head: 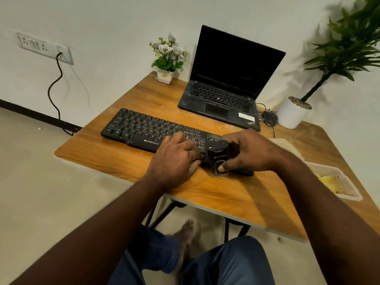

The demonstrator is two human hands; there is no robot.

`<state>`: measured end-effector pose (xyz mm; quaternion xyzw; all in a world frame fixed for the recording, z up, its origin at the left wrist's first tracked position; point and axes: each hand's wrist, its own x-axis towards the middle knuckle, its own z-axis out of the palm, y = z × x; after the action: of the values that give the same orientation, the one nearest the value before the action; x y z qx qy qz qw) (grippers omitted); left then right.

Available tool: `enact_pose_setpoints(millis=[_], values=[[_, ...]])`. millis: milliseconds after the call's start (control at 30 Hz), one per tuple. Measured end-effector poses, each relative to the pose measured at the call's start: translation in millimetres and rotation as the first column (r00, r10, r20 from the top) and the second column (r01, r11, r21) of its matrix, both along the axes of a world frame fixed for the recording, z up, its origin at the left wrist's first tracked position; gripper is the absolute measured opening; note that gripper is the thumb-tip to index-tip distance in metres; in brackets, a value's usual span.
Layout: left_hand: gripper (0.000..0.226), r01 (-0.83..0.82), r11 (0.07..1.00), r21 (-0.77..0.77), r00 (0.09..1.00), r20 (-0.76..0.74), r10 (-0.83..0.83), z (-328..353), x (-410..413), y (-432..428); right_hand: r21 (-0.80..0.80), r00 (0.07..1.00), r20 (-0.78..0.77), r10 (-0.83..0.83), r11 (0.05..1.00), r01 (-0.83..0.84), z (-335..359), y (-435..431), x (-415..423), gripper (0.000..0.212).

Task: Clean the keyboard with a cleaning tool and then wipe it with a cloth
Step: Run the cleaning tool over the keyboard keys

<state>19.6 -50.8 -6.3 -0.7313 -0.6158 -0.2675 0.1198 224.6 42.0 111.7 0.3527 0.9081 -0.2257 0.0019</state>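
Keyboard (148,130): one, black, lying across the middle of the wooden counter (102,157), its right end covered by two hands. Left hand (176,157): palm down on the keys right of the space bar, fingers bent and resting there, its grip loose and closed round nothing. Right hand (248,153): grip closed on one small black cleaning tool (218,156), thumb on the tool's lower front and fingers behind it. The tool stands upright over the keyboard's right end, with its base at the front edge.

Behind the keyboard is one open laptop (226,79) with a dark screen, and one black mouse (269,118) lies just beside its right corner. There are two potted plants: one small flowering plant (167,56) at the far left corner of the counter, and one tall leafy plant (294,112) at the far right. One translucent container (349,189) at the right edge holds one crumpled yellow cloth (331,182). On the wall are one socket panel (44,47) and one black cable (54,89) hanging from it.
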Motion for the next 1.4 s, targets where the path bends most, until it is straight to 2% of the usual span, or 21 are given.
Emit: enact_pose_setpoints(millis=[67, 167, 333, 433, 567, 667, 800, 867, 933, 1000, 1100, 1133, 1233, 1300, 1400], values=[[0.034, 0.004, 1.000, 0.003, 1.000, 0.007, -0.004, 0.2, -0.2, -0.3, 0.028, 0.991, -0.096, -0.094, 0.995, 0.098, -2.7, 5.6, 8.6, 0.038], [0.033, 0.008, 1.000, 0.008, 1.000, 0.010, -0.008, -0.4, 0.2, -1.1, 0.154, 0.959, -0.206, -0.196, 0.961, 0.230, -12.3, 13.4, 12.0, 0.038], [0.030, 0.006, 1.000, 0.030, 1.000, 0.000, -0.006, -0.2, 0.5, -0.9, 0.033, 0.987, -0.111, -0.112, 0.993, 0.116, -5.7, 13.6, 14.0, 0.034], [0.029, 0.008, 0.999, 0.034, 1.000, 0.009, -0.009, -0.9, 0.1, -1.1, 0.117, 0.979, -0.158, -0.129, 0.982, 0.148, -5.4, 13.8, 13.1, 0.035], [0.029, 0.010, 0.999, 0.034, 1.000, -0.001, -0.009, -0.7, 0.8, -1.2, -0.005, 0.994, -0.073, -0.083, 0.997, 0.083, -6.9, 8.8, 18.4, 0.038], [0.029, 0.005, 1.000, 0.029, 1.000, 0.004, -0.006, 0.1, 0.8, -1.7, 0.046, 0.981, -0.150, -0.126, 0.990, 0.135, -7.3, 6.0, 22.5, 0.038], [0.030, 0.009, 1.000, 0.025, 1.000, 0.011, -0.010, 0.3, 1.6, -3.2, -0.037, 0.996, -0.057, -0.075, 0.997, 0.073, -4.5, 4.1, 23.1, 0.040], [0.033, 0.008, 1.000, 0.011, 1.000, 0.012, -0.008, 1.3, 1.9, -3.7, -0.031, 0.973, -0.167, -0.162, 0.987, 0.159, -3.2, 8.4, 20.0, 0.039], [0.034, 0.006, 1.000, 0.004, 1.000, 0.004, -0.006, 2.1, 2.5, -4.5, 0.030, 0.888, -0.346, -0.302, 0.943, 0.332, -8.9, 15.3, 13.2, 0.039], [0.035, 0.002, 1.000, 0.001, 1.000, 0.005, -0.002, 1.8, 2.7, -5.4, 0.038, 0.850, -0.407, -0.333, 0.924, 0.380, -18.7, 16.0, 0.7, 0.042], [0.036, -0.004, 1.000, -0.005, 1.000, 0.013, 0.004, 0.9, 2.5, -5.6, 0.092, 0.921, -0.334, -0.201, 0.966, 0.244, -34.8, 15.2, -12.6, 0.040], [0.035, -0.003, 1.000, -0.005, 1.000, 0.016, 0.003, 1.2, 2.4, -5.2, 0.119, 0.926, -0.320, -0.200, 0.961, 0.248, -36.9, 16.5, -14.3, 0.041], [0.033, 0.003, 1.000, -0.004, 0.999, 0.033, -0.003, 1.9, 1.6, -4.6, 0.230, 0.872, -0.350, -0.342, 0.871, 0.434, -34.6, 30.2, -13.2, 0.049], [0.031, 0.008, 1.000, 0.002, 0.999, 0.035, -0.008, 1.3, 1.6, -4.4, 0.174, 0.876, -0.338, -0.343, 0.892, 0.416, -31.9, 34.6, -11.5, 0.047], [0.030, 0.014, 1.000, 0.016, 0.999, 0.037, -0.015, 0.5, 1.3, -3.5, 0.075, 0.932, -0.276, -0.234, 0.962, 0.263, -31.4, 30.5, -19.8, 0.040]])
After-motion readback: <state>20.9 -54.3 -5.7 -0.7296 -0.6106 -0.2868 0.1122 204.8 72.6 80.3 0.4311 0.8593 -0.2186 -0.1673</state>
